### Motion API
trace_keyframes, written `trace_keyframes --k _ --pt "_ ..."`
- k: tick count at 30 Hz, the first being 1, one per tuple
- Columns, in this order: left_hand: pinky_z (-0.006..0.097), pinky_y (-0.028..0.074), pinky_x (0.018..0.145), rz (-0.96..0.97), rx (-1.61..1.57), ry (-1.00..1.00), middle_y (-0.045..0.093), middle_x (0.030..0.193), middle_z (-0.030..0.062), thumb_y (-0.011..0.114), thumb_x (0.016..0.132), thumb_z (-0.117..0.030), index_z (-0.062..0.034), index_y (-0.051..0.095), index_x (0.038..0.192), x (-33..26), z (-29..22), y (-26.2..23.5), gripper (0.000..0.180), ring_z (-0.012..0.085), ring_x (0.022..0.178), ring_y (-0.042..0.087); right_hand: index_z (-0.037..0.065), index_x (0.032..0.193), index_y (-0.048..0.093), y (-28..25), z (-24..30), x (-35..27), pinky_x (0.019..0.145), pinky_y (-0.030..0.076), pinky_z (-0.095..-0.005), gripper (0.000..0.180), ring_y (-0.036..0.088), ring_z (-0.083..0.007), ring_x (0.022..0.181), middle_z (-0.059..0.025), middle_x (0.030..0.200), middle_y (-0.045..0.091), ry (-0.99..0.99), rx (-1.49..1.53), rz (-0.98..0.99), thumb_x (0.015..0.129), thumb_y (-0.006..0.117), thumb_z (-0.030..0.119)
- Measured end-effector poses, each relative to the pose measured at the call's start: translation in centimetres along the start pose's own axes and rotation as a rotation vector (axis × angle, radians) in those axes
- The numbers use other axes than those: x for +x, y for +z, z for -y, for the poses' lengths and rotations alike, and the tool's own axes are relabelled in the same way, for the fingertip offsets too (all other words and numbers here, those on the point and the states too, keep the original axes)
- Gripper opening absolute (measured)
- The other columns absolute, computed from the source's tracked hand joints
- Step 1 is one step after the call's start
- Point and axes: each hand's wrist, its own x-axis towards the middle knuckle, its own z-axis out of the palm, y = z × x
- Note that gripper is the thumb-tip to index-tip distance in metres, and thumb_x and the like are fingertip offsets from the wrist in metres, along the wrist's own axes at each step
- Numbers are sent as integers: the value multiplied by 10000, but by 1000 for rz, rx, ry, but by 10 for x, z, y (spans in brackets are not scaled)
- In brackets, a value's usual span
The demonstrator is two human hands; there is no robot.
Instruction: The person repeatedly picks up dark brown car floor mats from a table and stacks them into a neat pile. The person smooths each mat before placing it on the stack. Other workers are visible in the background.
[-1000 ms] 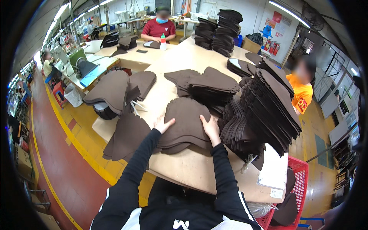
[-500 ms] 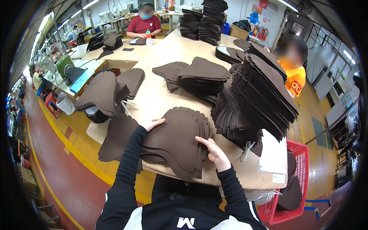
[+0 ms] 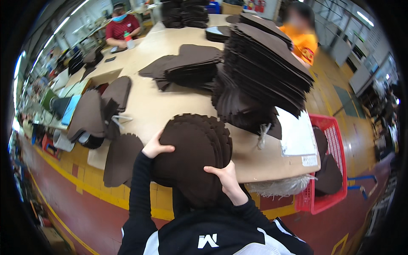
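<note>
A stack of dark brown cut panels (image 3: 191,148), rounded with notched rims, lies between my hands at the table's near edge, its lower part overhanging toward my body. My left hand (image 3: 157,146) grips the stack's left side, thumb on top and fingers out of sight beneath. On the right side my right hand (image 3: 226,178) holds it likewise, thumb over the top panel. The layers are fanned out toward the right. Beside my left forearm, a loose brown panel (image 3: 122,159) hangs partly over the edge.
A tall pile of brown panels (image 3: 267,63) stands just beyond on the right, a lower pile (image 3: 191,63) behind. Right of them lies a white sheet (image 3: 295,131); a red plastic basket (image 3: 335,170) stands by the table (image 3: 144,97). Co-workers sit at far left and stand at far right.
The stack has come nearer my body and hangs further off the edge. My left hand has shifted from its upper left rim to a grip on its side. The view has tilted down.
</note>
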Motion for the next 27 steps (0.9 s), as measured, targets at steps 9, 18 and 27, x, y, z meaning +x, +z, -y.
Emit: trace_keyframes --k 9,18,27 --pt "385 526 968 -125 -36 192 685 1154 115 929 526 5 -4 622 1215 -41 1 27 754 237 1053 655 14 1417 373 -41 123 -15 1041 466 -380 988 585 -275 1236 -160 1301 598 -755 -720 270 605 929 99" --pt "353 508 958 -67 -33 252 655 1192 89 961 562 -209 21 520 1339 -2 67 46 923 223 1070 641 41 1380 445 -91 62 28 1027 449 -407 929 551 -352 1211 -169 1304 551 -694 -739 93 601 920 213" --pt "389 525 891 -472 134 720 717 992 159 951 496 -488 71 685 1062 -4 -11 97 839 314 970 692 -18 1204 607 -80 71 -2 850 540 -357 740 683 -291 955 -156 1067 669 -1060 -724 -133 579 958 168"
